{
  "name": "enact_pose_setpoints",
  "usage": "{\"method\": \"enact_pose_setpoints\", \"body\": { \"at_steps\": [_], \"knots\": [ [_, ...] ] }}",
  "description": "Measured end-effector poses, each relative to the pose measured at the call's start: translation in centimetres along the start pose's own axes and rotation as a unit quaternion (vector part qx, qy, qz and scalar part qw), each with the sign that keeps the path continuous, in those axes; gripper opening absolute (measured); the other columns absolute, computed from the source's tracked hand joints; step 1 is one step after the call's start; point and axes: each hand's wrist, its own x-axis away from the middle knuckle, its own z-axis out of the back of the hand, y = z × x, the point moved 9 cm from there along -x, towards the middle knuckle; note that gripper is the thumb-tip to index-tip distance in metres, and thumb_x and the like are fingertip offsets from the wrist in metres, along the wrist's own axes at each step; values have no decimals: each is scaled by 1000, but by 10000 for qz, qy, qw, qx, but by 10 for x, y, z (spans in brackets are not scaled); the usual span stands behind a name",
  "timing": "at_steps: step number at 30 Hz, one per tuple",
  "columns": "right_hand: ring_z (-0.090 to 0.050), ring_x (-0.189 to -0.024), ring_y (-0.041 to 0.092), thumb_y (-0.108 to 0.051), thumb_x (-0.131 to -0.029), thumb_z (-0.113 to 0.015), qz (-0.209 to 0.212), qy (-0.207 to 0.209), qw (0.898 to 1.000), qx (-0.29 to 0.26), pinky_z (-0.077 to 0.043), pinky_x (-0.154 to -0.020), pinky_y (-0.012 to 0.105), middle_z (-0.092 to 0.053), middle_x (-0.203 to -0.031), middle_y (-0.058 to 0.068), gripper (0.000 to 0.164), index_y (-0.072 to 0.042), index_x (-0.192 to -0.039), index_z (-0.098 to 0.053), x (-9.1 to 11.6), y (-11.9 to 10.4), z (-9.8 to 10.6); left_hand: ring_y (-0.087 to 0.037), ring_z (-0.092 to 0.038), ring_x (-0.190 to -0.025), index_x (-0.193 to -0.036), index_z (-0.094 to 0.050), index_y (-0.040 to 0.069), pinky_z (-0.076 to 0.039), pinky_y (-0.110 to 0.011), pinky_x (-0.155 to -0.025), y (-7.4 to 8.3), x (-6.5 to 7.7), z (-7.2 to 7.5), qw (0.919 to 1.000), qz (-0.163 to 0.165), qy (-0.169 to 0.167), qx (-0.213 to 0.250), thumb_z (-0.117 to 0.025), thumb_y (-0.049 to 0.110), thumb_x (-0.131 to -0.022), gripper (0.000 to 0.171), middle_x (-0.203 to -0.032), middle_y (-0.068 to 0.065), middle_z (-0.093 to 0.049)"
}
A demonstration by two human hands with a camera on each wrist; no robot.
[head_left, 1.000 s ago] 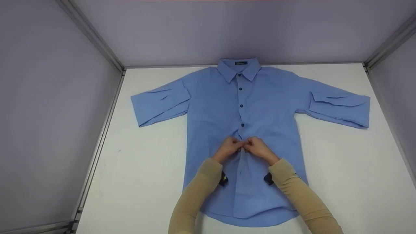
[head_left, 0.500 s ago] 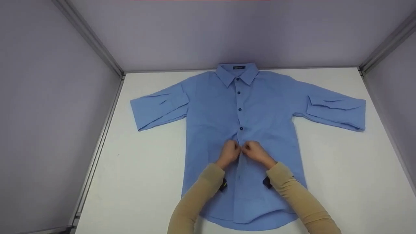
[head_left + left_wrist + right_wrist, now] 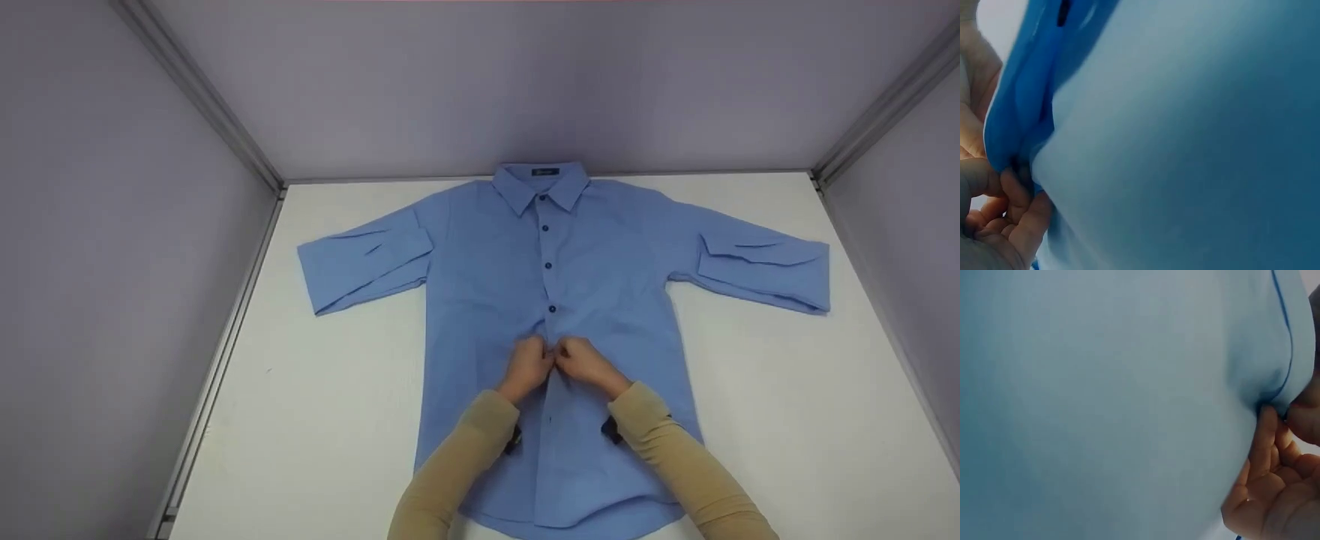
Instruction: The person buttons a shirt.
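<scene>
A blue button-up shirt (image 3: 480, 300) lies front up, its collar at the far side. Both hands meet at the front opening, just below a dark button (image 3: 553, 309) that sits on the placket. My left hand (image 3: 529, 366) pinches the shirt's front edge with curled fingers. Close against it, my right hand (image 3: 589, 366) pinches the placket from the other side. The wrist views show fingertips gripping gathered blue cloth (image 3: 1008, 124). Any button or buttonhole between the fingertips is hidden.
Under the shirt is a white table (image 3: 330, 420). Both shirt sleeves (image 3: 367, 270) lie folded inward. Grey panels (image 3: 465, 82) with metal frame rails (image 3: 199, 94) stand at the back and sides. A small slit (image 3: 550, 420) shows lower on the placket.
The whole scene sits slightly lower in the head view. Both hands keep their hold at the same spot on the placket, with the left hand's fingers more tucked in.
</scene>
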Motion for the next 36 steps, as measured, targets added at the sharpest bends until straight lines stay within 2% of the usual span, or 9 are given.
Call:
{"method": "enact_pose_setpoints", "body": {
  "at_steps": [3, 12, 14, 19, 21, 26, 30, 33, 36],
  "knots": [
    [-32, -47, 11, 2, -86, -44, -65, -49, 10000, -20, -31, -48, 26, -34, -54, -2, 28, -7, -61, -39, 0, 2, -1, -8, -26, -43, -59, -31, 12, -25, -21, -43, 1, 1, -1, 9999, -32, -128, 12, -51, 1, -85, 34, -51, 4, -27],
    [-32, -47, 10, 2, -86, -44, -414, -81, 9981, -449, -30, -49, 26, -36, -57, -1, 26, -7, -62, -40, 0, 10, 3, -7, -24, -43, -55, -29, 11, -24, -20, -43, -12, -6, -4, 9912, 403, -423, 1189, -46, -8, -78, 35, -49, 5, -24],
    [-32, -48, 9, 5, -84, -43, -440, -69, 9969, -656, -30, -50, 26, -38, -59, -1, 22, -3, -64, -42, 1, 5, 6, -7, -28, -45, -58, -34, 11, -26, -21, -44, -33, -12, -21, 9888, 386, -422, 1380, -46, -4, -81, 29, -51, 5, -29],
    [-30, -49, 9, 12, -81, -40, -580, -76, 9916, -1155, -29, -52, 26, -38, -60, 3, 16, 7, -67, -42, 8, -20, 18, -9, -34, -50, -67, -41, 7, -30, -23, -48, -39, -12, -24, 9759, 650, -613, 1993, -45, -1, -83, 19, -58, 3, -38],
    [-31, -50, 9, 13, -81, -39, -580, -110, 9893, -1336, -28, -51, 25, -38, -60, 4, 15, 7, -67, -42, 8, -22, 19, -9, -34, -51, -68, -41, 6, -30, -22, -49, -21, -6, -10, 9704, 843, -794, 2118, -45, -3, -83, 18, -59, 2, -39],
    [-35, -52, 9, 8, -86, -41, -587, -627, 9811, -1737, -32, -52, 23, -42, -60, 1, 18, 4, -68, -45, 3, -4, 7, -10, -36, -51, -73, -41, 6, -31, -22, -49, -19, -6, -10, 9763, 782, -1176, 1642, -45, 0, -87, 15, -60, 1, -39],
    [-42, -55, 8, -2, -88, -47, -436, -1026, 9850, -1318, -36, -54, 23, -48, -62, -1, 18, 1, -71, -52, 1, 10, 1, -10, -38, -53, -78, -41, 6, -32, -22, -49, -19, 1, -12, 9808, 679, -1483, 1069, -46, 0, -86, 12, -61, 1, -40],
    [-40, -52, 10, -8, -87, -52, -391, -684, 9949, -638, -35, -51, 25, -45, -60, -2, 20, -3, -68, -51, -1, 16, 15, -11, -41, -58, -83, -43, 5, -35, -24, -53, -22, 6, -12, 9813, 635, -1666, 721, -50, 2, -84, 8, -67, 1, -43],
    [-40, -55, 16, -12, -83, -58, -346, 149, 9989, 269, -35, -53, 31, -43, -62, 2, 19, -3, -70, -49, -4, 24, 43, -13, -43, -62, -83, -46, 5, -37, -26, -56, -26, 4, 1, 9884, 529, -1384, 343, -53, 3, -81, 8, -70, 0, -46]
  ]
}}
